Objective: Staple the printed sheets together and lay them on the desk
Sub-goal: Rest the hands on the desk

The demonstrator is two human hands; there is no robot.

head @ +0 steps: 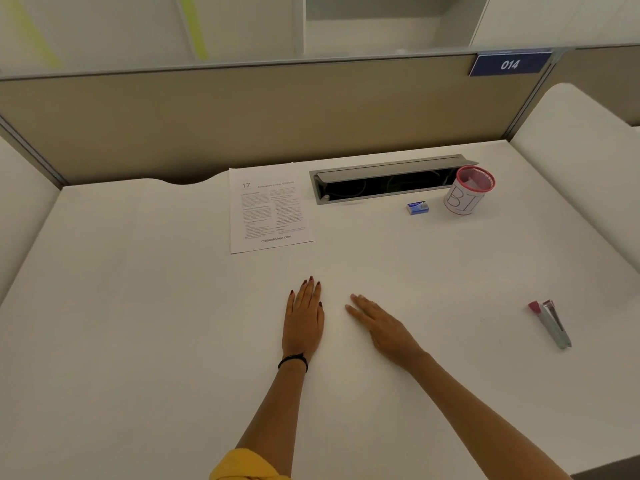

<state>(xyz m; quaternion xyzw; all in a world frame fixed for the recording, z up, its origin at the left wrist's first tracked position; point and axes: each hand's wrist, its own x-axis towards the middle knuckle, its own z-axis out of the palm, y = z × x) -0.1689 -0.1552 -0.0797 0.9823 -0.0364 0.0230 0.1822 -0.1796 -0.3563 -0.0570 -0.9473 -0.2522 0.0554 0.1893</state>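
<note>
left hand (303,323) and right hand (384,327) rest flat on the white tabletop (138,306), fingers (308,291) straight and released, holding nothing; the white printed sheets (272,207) lie beyond them, the silver pink-tipped stapler (552,323) well apart rightward, so stapling looks unstarted and next needs both fetched.

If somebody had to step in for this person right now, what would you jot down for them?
Left hand: open, flat on the desk, holding nothing.
Right hand: the same, beside it.
Printed sheets: lying at the far side, left of the cable tray.
Stapler: lying far right, no hand on it.
Done: cannot tell; no staple is visible.
Left: probably fetch both, staple, lay the sheets down.
</note>
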